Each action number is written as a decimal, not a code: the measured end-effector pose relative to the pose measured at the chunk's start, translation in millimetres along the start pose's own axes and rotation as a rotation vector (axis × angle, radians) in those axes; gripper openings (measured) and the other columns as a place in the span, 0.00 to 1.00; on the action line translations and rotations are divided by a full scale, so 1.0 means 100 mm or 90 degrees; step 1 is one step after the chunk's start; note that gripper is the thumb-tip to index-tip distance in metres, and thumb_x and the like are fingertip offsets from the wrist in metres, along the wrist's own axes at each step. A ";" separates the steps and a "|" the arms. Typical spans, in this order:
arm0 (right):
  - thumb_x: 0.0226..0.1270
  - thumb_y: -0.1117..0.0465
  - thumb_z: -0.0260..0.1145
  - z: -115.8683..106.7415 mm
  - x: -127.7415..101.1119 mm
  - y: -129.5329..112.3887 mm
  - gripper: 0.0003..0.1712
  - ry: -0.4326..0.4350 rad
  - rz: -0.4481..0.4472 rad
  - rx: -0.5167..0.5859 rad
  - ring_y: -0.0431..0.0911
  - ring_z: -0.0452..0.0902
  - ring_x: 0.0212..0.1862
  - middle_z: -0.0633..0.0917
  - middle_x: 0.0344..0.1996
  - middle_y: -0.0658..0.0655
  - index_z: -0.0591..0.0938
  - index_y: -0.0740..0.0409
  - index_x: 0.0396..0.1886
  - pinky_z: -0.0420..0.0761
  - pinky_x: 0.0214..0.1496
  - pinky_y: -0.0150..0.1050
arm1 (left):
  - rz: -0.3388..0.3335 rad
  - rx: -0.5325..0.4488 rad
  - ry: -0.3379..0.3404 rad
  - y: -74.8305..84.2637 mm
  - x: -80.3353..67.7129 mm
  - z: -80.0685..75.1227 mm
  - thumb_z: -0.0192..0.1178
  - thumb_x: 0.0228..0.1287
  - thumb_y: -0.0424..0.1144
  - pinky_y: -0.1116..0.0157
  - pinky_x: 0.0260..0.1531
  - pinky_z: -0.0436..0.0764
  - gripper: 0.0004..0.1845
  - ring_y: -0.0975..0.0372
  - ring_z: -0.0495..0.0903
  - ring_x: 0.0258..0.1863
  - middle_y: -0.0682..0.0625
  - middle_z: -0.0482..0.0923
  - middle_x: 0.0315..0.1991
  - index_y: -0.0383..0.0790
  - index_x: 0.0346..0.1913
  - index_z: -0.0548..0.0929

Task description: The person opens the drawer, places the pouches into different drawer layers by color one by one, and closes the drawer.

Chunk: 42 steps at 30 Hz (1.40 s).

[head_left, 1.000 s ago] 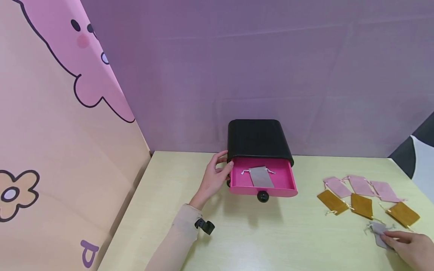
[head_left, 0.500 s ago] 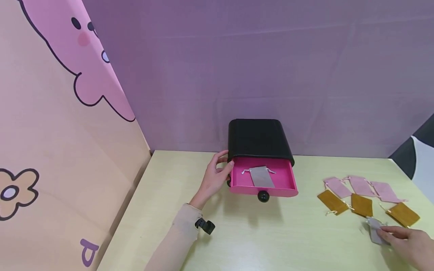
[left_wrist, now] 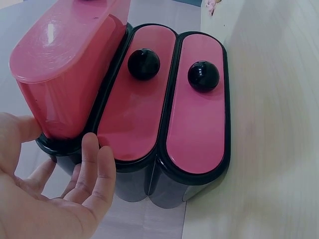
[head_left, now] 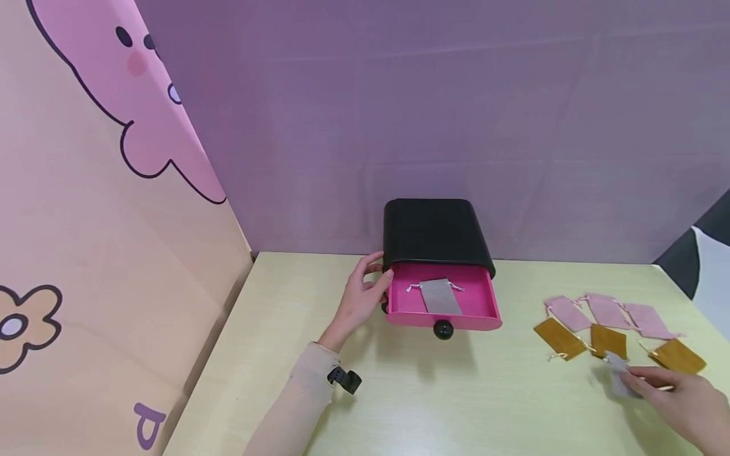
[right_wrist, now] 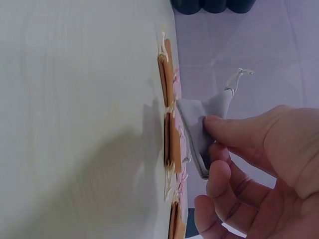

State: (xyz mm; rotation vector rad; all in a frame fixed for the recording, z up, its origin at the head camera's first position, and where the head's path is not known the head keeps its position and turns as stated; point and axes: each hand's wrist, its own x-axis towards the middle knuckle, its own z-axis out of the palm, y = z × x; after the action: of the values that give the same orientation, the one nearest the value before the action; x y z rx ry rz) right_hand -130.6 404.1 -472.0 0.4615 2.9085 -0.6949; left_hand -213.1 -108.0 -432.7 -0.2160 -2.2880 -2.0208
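A black cabinet (head_left: 436,231) with pink drawers stands at the back of the table. Its top drawer (head_left: 393,307) is pulled out and holds a grey drawstring pouch (head_left: 440,297). My left hand (head_left: 356,304) rests against the cabinet's left front corner, thumb by the open drawer and fingers loosely spread; in the left wrist view, two lower drawers (left_wrist: 132,109) are closed. At the right, my right hand (head_left: 678,402) pinches another grey drawstring pouch (right_wrist: 197,122) between thumb and fingers, raised over the table, its cord hanging loose.
Several brown pouches (head_left: 608,341) lie in a row at the right, with a row of pink pouches (head_left: 609,312) behind them. A purple cloth (head_left: 319,139) hangs behind the table (head_left: 296,291). A patterned panel (head_left: 102,253) borders the left side.
My right hand has lifted the grey pouch from the table and carried it a little left and away from me. My left hand stays at the cabinet.
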 end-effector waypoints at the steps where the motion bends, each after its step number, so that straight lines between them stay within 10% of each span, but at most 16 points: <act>1: 0.73 0.56 0.72 -0.01 0.00 -0.02 0.23 0.007 -0.013 -0.007 0.60 0.73 0.43 0.85 0.37 0.71 0.85 0.73 0.54 0.68 0.39 0.44 | 0.001 0.000 0.002 0.01 0.00 0.00 0.61 0.79 0.42 0.51 0.45 0.91 0.28 0.60 0.84 0.34 0.36 0.75 0.66 0.49 0.78 0.70; 22: 0.76 0.52 0.72 -0.08 -0.10 -0.38 0.24 0.085 -0.136 -0.005 0.47 0.75 0.33 0.88 0.30 0.59 0.88 0.74 0.48 0.68 0.28 0.32 | -0.004 0.017 0.001 0.00 0.00 -0.02 0.62 0.79 0.44 0.64 0.40 0.88 0.28 0.58 0.86 0.38 0.37 0.75 0.67 0.50 0.78 0.71; 29: 0.73 0.48 0.74 -0.09 -0.12 -0.47 0.23 0.116 -0.183 0.004 0.28 0.70 0.25 0.90 0.26 0.54 0.91 0.68 0.46 0.68 0.27 0.33 | -0.002 0.014 0.001 0.01 0.00 -0.01 0.61 0.79 0.44 0.59 0.42 0.90 0.28 0.58 0.86 0.38 0.38 0.76 0.66 0.50 0.78 0.71; 42: 0.72 0.51 0.75 -0.07 -0.19 -0.68 0.21 0.130 -0.213 0.032 0.24 0.69 0.25 0.92 0.29 0.57 0.91 0.67 0.45 0.71 0.26 0.32 | 0.004 -0.001 -0.001 0.01 -0.01 0.00 0.61 0.80 0.43 0.48 0.47 0.90 0.28 0.59 0.85 0.37 0.36 0.75 0.66 0.48 0.78 0.70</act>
State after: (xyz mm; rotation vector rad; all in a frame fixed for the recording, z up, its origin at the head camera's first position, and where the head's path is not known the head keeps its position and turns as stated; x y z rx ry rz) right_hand -134.7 344.7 -433.9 0.0473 3.2067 -0.8050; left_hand -212.1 -108.1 -432.1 -0.2235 -2.2839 -2.0198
